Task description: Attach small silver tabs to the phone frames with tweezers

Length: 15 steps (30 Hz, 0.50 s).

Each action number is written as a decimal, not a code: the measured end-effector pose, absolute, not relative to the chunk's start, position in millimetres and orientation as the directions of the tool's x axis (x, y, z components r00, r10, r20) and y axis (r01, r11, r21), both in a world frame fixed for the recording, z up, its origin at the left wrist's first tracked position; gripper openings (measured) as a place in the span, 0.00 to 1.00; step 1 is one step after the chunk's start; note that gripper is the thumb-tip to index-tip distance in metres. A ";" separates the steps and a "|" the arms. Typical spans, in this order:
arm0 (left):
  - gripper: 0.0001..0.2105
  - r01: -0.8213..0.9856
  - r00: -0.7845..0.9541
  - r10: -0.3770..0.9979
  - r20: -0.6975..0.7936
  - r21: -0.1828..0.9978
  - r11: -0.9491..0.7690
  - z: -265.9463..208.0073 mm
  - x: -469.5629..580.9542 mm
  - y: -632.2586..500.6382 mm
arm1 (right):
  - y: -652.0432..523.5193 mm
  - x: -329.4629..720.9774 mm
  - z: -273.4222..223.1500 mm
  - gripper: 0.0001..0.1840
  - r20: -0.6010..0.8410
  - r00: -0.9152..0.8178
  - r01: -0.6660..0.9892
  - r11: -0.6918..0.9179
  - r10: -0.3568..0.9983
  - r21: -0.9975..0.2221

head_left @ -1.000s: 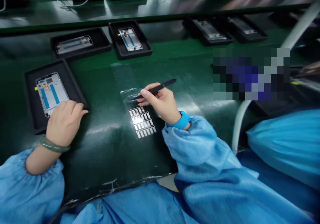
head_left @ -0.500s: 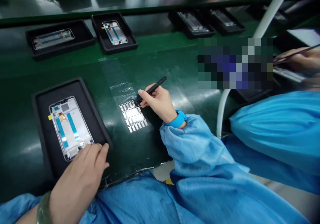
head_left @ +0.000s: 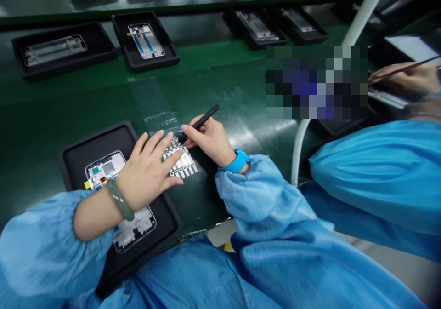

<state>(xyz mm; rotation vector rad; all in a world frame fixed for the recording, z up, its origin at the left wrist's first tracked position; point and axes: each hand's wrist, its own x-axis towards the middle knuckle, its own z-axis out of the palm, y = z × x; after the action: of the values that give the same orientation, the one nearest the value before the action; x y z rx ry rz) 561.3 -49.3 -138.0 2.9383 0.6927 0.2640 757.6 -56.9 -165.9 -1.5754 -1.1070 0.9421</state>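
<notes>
My right hand point(head_left: 211, 140) grips slim black tweezers point(head_left: 208, 115), their lower end at the top edge of a clear sheet of small silver stickers point(head_left: 188, 167). The stickers lie in rows on the green bench. With fingers spread, my left hand point(head_left: 146, 173) reaches over the sheet's left side and hides part of it; nothing shows in its grasp. Under my left forearm, a silver phone frame point(head_left: 136, 233) with blue strips and a yellow tab rests in a black tray point(head_left: 74, 162). My arm covers the frame's middle.
Along the back stand several black trays with phone frames, among them one at left point(head_left: 106, 47) and one beside it point(head_left: 172, 54). A white pole point(head_left: 299, 155) rises at right. Beyond it, a co-worker's hand point(head_left: 409, 77) holds a thin tool; their blue sleeve point(head_left: 375, 171) lies nearer.
My left hand has left the phone frame's lower end and moved up and right over the sticker sheet. The near tray sits farther right and lower. My right hand keeps the tweezers at the sheet.
</notes>
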 end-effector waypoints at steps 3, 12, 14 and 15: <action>0.22 0.453 0.879 0.469 0.081 0.166 -0.876 -151.2 568.7 -34.6 | -53.1 763.1 -162.2 0.15 -0.124 0.290 0.086 -0.155 0.949 -0.984; 0.16 0.438 0.722 0.661 0.205 0.604 -0.666 -141.9 560.4 -30.1 | -48.0 747.8 -137.6 0.14 -0.128 0.173 -0.289 -0.074 0.976 -0.955; 0.11 0.417 0.622 0.760 0.189 0.741 -0.526 -133.5 551.5 -30.5 | -47.6 732.0 -134.5 0.14 -0.107 0.142 -0.309 -0.059 0.984 -0.949; 0.09 0.408 0.588 0.792 0.165 0.785 -0.466 -129.8 546.4 -31.1 | -47.2 724.0 -133.0 0.14 -0.102 0.119 -0.308 -0.061 0.988 -0.949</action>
<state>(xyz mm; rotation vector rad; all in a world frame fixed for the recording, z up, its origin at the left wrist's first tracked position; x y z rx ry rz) 546.4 -31.1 -129.8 2.0968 0.9491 0.6829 724.0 -47.2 -133.0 -1.0970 -0.8441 1.2995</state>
